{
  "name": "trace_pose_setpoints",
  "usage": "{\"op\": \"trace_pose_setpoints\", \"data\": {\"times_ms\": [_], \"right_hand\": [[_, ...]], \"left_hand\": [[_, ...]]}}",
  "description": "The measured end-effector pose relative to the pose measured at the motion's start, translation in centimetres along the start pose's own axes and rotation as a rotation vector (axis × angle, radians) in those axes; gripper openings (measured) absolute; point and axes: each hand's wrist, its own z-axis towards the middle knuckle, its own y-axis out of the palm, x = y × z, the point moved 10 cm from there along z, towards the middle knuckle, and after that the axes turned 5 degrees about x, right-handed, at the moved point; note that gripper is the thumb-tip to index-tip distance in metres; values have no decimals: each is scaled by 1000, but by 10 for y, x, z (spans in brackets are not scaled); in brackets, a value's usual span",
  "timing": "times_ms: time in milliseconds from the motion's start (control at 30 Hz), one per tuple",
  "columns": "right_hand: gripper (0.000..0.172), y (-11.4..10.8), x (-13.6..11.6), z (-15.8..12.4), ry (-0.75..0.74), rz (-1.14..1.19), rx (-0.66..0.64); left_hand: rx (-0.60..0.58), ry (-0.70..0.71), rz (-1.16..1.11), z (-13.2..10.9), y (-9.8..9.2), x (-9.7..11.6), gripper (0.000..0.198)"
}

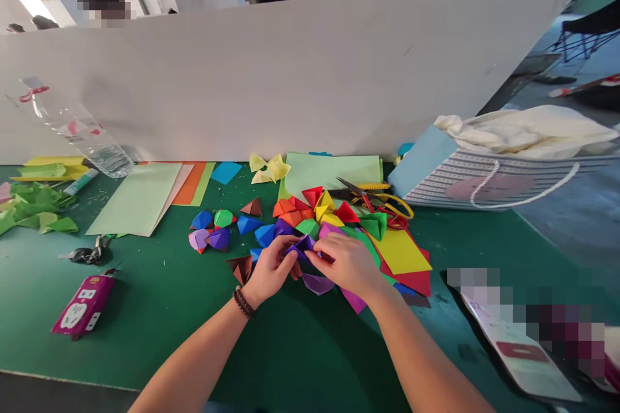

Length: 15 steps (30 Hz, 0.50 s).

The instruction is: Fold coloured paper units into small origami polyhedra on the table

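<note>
Left hand (272, 266) and right hand (345, 263) both pinching one purple folded paper (303, 244), thumbs and fingers closed on it, held at the near side of the colored paper pieces (293, 213) spread mid-table. Green table (290, 361) also has a small paper cluster (220, 239) left of the hands, with scissors (398, 223) and a yellow sheet (400, 253) over red to the right. Farther out: water bottle (80, 131) leaning on white partition (271, 77) at left, phone (527, 364) lying at right.
</note>
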Motion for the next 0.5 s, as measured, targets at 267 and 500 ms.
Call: {"op": "trace_pose_setpoints", "data": {"times_ms": [267,500], "right_hand": [[32,-1,-5,-1,-10,92,14],[29,11,-15,-4,-43,-33,92]], "left_hand": [[56,47,175,1,-3,3,36],[244,54,321,-2,-26,-1,30]]}}
